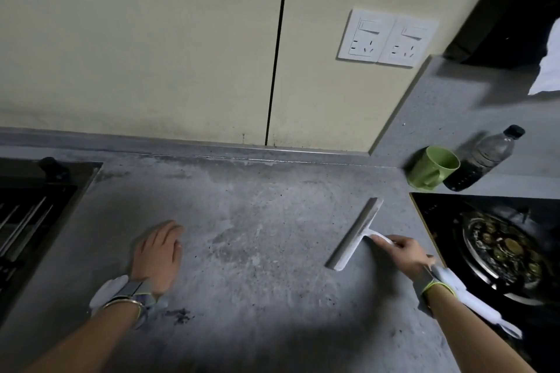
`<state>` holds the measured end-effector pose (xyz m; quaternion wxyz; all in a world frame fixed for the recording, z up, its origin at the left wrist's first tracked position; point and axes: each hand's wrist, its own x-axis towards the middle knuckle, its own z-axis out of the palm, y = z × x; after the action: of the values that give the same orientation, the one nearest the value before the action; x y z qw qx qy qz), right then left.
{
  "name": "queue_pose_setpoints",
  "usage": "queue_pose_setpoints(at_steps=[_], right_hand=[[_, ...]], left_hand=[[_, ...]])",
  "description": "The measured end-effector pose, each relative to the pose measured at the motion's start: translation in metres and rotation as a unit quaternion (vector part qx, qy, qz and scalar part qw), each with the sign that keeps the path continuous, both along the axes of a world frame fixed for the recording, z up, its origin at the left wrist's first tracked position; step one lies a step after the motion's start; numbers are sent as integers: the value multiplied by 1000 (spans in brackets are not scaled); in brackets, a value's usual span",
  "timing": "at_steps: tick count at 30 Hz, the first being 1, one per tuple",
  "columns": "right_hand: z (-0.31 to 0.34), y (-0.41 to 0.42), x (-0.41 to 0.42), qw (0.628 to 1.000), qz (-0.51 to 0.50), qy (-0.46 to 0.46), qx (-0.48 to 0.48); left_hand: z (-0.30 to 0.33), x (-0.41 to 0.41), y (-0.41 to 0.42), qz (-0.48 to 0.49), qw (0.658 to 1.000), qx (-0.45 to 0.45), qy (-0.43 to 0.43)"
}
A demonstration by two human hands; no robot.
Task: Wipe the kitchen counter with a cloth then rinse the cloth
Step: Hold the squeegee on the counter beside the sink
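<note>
Fingers of right hand (404,254) curled round white squeegee (354,235) on streaky grey counter (257,251); left hand (157,254) flat.

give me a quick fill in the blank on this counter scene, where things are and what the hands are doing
1. The right hand holds the handle of a ____.
2. The left hand rests flat on the ____.
3. The mug beside the bottle is ____ in colour.
4. On the wall, the double socket is ____ in colour.

Missing words: squeegee; counter; green; white

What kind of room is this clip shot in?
Most likely a home kitchen: a grey counter runs between a sink and a hob holding a dirty pan, with a mug nearby.
</note>
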<state>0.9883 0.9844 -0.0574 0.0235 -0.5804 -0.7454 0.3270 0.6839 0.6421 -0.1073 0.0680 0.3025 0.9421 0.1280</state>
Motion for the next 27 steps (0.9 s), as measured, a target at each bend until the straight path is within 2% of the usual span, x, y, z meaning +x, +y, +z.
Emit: queue_pose_setpoints(at_steps=[7, 16, 27], right_hand=[[-11, 29, -43, 994, 92, -43, -29], [-12, 29, -111, 975, 209, -67, 21], [-21, 0, -194, 959, 278, -55, 20]], left_hand=[[-2, -17, 18, 12, 1000, -14, -15], [-2, -39, 27, 39, 999, -3, -33], [-3, -67, 0, 59, 998, -19, -27]])
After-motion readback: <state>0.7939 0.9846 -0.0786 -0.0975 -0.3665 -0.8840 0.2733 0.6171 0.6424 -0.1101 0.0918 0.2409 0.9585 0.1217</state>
